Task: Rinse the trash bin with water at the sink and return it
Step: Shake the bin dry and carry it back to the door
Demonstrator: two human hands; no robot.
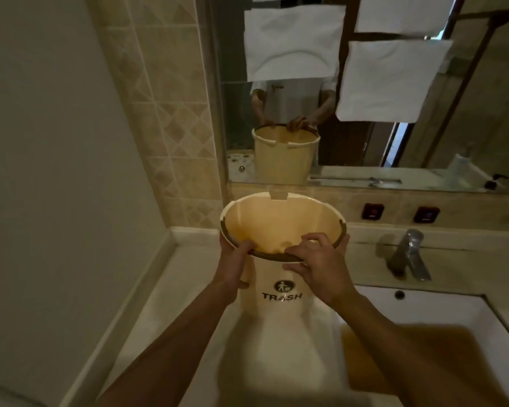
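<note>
I hold the trash bin (276,289) upright in front of me, over the pale countertop (171,289) to the left of the sink (441,312); whether its base touches the counter I cannot tell, since the lower part blurs into the surface. It is a cream-coloured round bin with a dark band along the near half of its rim, a small tab at the far edge, and a black figure symbol above the word TRASH on the side facing me. My left hand (232,268) grips the near-left part of the rim, thumb hooked over the edge into the opening and fingers curled against the outer wall. My right hand (318,265) grips the near-right part of the rim, fingers curled over the dark band into the opening and thumb pressed against the outside below it. The inside of the bin looks yellowish and I see nothing in it. The white basin of the sink lies to my right, with brownish water (394,356) pooled in it. The metal faucet (409,254) stands behind the basin, well apart from the bin, and no water runs from it. Above the counter the mirror (423,136) shows the bin with both my hands on its rim, and white towels (294,39) hanging on a rack. Beige tiles (171,113) cover the wall to the left of the mirror.
</note>
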